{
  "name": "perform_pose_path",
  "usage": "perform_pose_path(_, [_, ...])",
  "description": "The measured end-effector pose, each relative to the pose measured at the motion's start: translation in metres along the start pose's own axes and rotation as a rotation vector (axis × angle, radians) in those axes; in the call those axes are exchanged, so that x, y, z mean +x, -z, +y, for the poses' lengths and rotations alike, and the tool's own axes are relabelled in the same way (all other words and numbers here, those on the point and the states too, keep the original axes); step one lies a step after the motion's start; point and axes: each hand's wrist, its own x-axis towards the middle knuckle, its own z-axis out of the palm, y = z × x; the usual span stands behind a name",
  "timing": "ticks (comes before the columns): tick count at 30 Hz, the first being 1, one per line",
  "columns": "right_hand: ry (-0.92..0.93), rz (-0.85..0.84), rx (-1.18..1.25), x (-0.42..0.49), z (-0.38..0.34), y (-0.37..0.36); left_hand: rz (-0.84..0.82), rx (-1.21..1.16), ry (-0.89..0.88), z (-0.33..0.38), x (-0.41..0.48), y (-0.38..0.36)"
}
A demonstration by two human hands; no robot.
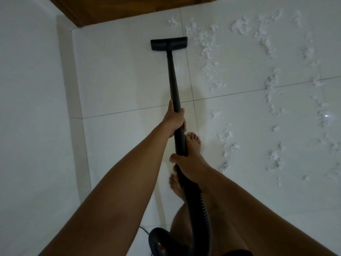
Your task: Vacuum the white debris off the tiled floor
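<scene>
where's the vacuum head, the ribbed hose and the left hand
vacuum head (168, 43): head view, middle of its black top
ribbed hose (198, 207): head view, on the ribs, midway along
left hand (174, 119): head view, back of the hand

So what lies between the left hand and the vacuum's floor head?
Head view: only the black wand, running from the left hand to the floor head over bare tile; the white debris lies off to its right.

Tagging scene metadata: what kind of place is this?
Probably a room inside a home: glossy white tiled floor, brown wooden door panel at the far wall, and a black vacuum wand worked by someone barefoot.
</scene>
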Motion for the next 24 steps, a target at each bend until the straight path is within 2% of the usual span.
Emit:
perform_pose_path(14, [0.018,0.020,-0.131,0.036,0.020,0.010,0.007,0.040,-0.039,-0.014,0.034,-0.004])
perform_pose_path(19, [0.060,0.022,-0.115,0.031,0.024,0.003,0.014,0.074,-0.051,-0.025,0.037,0.000])
perform_pose_path(24, [0.006,-0.034,-0.051,0.018,0.044,-0.009,0.007,0.094,-0.052,-0.044,0.024,0.003])
